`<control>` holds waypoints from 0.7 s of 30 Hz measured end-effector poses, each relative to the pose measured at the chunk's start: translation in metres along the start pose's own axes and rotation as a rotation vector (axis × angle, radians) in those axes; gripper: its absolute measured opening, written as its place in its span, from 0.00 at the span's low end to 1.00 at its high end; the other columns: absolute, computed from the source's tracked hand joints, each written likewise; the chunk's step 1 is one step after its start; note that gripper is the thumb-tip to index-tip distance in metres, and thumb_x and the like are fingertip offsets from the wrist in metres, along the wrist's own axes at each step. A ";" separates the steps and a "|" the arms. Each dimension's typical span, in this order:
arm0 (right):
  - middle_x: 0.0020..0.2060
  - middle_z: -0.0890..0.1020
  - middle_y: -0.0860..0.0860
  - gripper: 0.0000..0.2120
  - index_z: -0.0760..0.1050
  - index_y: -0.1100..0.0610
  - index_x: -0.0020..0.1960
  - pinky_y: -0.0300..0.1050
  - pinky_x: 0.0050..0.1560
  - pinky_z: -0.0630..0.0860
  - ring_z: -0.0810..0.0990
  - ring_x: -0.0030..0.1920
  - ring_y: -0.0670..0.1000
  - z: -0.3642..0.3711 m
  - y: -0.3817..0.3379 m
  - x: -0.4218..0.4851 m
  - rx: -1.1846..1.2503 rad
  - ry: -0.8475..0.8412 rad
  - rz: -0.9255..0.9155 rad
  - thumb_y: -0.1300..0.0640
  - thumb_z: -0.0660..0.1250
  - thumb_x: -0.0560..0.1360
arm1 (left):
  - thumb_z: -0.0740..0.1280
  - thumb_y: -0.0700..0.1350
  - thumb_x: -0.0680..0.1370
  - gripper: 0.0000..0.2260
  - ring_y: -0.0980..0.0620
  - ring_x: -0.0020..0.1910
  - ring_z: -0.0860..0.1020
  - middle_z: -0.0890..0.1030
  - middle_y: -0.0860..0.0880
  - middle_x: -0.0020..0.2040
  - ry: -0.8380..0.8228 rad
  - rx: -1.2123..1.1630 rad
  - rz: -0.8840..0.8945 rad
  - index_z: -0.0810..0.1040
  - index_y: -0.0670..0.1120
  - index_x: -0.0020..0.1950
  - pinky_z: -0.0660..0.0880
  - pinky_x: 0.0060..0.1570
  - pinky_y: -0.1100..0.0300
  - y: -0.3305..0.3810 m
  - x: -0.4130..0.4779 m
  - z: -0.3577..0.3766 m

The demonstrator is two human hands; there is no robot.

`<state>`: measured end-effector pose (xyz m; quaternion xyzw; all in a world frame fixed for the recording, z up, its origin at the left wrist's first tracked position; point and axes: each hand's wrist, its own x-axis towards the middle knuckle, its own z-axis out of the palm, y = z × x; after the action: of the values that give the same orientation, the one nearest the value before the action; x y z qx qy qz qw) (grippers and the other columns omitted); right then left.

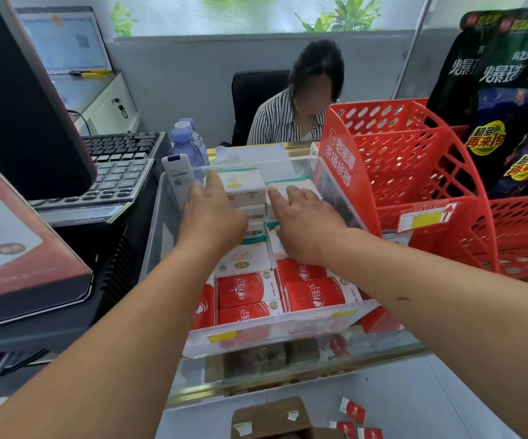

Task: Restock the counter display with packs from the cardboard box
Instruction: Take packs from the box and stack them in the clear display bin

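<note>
Though partly under left hand (213, 217), white packs (246, 187)

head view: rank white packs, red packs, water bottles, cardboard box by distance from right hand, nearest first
1. white packs: under the right hand, back of display.
2. red packs: display front.
3. water bottles: behind display, left.
4. cardboard box: on the floor.

Red rack (338, 160) side panel: white "老湘潭", then "…槟榔". Black bags (494, 99): white "爆珍", yellow badge "再来1包". Red packs (246, 289): "相印", sideways. Price tag (424, 218): unreadable.
</note>
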<state>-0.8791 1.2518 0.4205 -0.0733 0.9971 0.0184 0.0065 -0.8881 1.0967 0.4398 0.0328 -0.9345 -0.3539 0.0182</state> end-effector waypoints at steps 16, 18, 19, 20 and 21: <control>0.59 0.75 0.53 0.17 0.72 0.53 0.67 0.55 0.58 0.74 0.72 0.61 0.58 -0.024 -0.022 -0.167 0.194 0.234 -0.096 0.51 0.57 0.80 | 0.62 0.43 0.77 0.19 0.48 0.63 0.76 0.80 0.52 0.63 -0.088 0.255 0.324 0.76 0.59 0.66 0.74 0.60 0.49 0.028 -0.166 -0.035; 0.61 0.74 0.54 0.16 0.73 0.53 0.65 0.56 0.57 0.75 0.72 0.61 0.58 -0.020 -0.029 -0.195 0.183 0.262 -0.090 0.52 0.58 0.80 | 0.62 0.43 0.77 0.19 0.48 0.62 0.77 0.80 0.52 0.64 -0.090 0.228 0.342 0.75 0.58 0.66 0.74 0.61 0.49 0.021 -0.184 -0.037; 0.63 0.74 0.55 0.16 0.74 0.54 0.65 0.56 0.58 0.75 0.72 0.62 0.59 -0.016 -0.033 -0.207 0.184 0.278 -0.085 0.53 0.59 0.79 | 0.62 0.44 0.78 0.19 0.48 0.63 0.76 0.79 0.52 0.64 -0.093 0.209 0.351 0.75 0.58 0.67 0.74 0.61 0.49 0.017 -0.194 -0.037; 0.64 0.75 0.56 0.16 0.74 0.54 0.64 0.56 0.59 0.75 0.72 0.62 0.59 -0.010 -0.037 -0.219 0.186 0.288 -0.078 0.53 0.60 0.79 | 0.62 0.44 0.78 0.19 0.49 0.63 0.76 0.79 0.52 0.65 -0.107 0.195 0.359 0.75 0.58 0.67 0.73 0.63 0.49 0.011 -0.204 -0.036; 0.64 0.75 0.56 0.16 0.75 0.55 0.64 0.56 0.60 0.75 0.73 0.63 0.60 -0.003 -0.041 -0.230 0.189 0.290 -0.075 0.54 0.61 0.78 | 0.62 0.44 0.78 0.19 0.49 0.64 0.76 0.78 0.52 0.65 -0.129 0.187 0.360 0.74 0.58 0.68 0.73 0.63 0.48 0.003 -0.214 -0.033</control>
<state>-0.6456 1.2442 0.4257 -0.1113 0.9815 -0.0865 -0.1297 -0.6729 1.0930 0.4648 -0.1559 -0.9533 -0.2581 0.0180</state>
